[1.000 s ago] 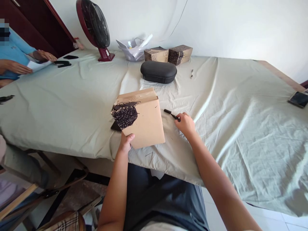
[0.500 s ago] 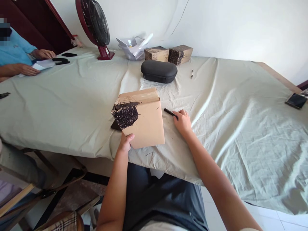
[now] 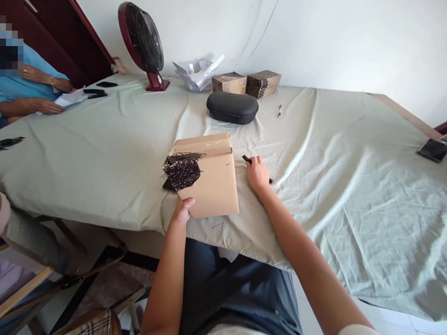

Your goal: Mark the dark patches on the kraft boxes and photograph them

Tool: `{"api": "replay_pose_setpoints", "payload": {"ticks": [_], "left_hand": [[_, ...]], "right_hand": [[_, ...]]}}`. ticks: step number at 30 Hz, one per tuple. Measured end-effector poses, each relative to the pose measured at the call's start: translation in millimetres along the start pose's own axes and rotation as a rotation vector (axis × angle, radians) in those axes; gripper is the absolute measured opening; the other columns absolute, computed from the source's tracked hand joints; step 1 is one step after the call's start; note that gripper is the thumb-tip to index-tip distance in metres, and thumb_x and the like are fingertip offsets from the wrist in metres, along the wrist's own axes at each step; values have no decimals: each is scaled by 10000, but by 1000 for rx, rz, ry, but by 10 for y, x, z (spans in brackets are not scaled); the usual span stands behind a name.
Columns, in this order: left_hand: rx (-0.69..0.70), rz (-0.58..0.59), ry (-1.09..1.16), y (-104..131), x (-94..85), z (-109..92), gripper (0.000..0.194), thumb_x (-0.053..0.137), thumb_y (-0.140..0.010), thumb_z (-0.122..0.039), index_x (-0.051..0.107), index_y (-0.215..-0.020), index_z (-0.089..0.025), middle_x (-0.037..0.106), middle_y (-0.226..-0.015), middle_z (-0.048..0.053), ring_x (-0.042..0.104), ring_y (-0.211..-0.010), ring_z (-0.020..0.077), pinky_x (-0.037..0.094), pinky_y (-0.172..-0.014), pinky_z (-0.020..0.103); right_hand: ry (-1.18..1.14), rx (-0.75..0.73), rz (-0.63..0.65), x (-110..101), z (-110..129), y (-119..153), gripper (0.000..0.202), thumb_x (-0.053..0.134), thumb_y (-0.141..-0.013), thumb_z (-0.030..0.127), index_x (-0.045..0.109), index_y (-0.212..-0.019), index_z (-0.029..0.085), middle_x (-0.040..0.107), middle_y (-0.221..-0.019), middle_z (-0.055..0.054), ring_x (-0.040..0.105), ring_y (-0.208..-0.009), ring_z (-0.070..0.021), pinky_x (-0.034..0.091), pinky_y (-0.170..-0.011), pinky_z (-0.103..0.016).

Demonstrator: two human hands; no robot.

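My left hand (image 3: 183, 209) grips the lower left corner of a cardboard box (image 3: 218, 186), thumb on its top face. Dense black scribble (image 3: 183, 173) covers the box's left part, and a strip of tape runs along its far side. Part of a dark flat object (image 3: 168, 184) shows from under the box's left edge. To the right of the box, my right hand (image 3: 257, 173) is closed over a black marker (image 3: 246, 159) at the cloth; both marker ends stick out from the hand.
Beyond the box lie a black case (image 3: 232, 108), two small cartons (image 3: 263, 83), a plastic basket (image 3: 195, 83) and a fan (image 3: 157, 83). A pen (image 3: 280, 110) rests behind right, a phone (image 3: 432, 150) far right. A person (image 3: 35, 88) holds paper at the left.
My right hand has moved along the marker and now covers its middle. The other person has raised one hand towards the head. The view has shifted slightly.
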State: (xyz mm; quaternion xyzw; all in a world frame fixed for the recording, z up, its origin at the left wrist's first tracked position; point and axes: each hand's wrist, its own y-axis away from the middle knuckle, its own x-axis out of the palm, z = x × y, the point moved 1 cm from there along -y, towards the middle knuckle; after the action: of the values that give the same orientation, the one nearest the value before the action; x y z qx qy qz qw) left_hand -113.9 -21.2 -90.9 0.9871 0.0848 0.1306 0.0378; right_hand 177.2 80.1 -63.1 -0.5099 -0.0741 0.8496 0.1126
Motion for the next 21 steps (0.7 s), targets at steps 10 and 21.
{"api": "replay_pose_setpoints", "payload": {"ticks": [10, 21], "left_hand": [[-71, -56, -5, -6, -85, 56, 919, 754, -464, -513, 662, -1344, -266, 780, -1210, 106, 738, -1148, 405, 654, -919, 540], [-19, -66, -136, 61, 50, -32, 940, 656, -530, -626, 626, -1408, -291, 780, -1180, 102, 744, -1081, 377, 646, -895, 537]], "right_hand": [[-1316, -30, -238, -353, -148, 13, 516, 368, -958, 721, 408, -712, 270, 346, -593, 44, 282, -496, -134, 236, -476, -283], [-1229, 72, -110, -507, -63, -27, 677, 399, -908, 880, 358, -616, 271, 299, -550, 53, 258, -470, -115, 230, -459, -284]]}}
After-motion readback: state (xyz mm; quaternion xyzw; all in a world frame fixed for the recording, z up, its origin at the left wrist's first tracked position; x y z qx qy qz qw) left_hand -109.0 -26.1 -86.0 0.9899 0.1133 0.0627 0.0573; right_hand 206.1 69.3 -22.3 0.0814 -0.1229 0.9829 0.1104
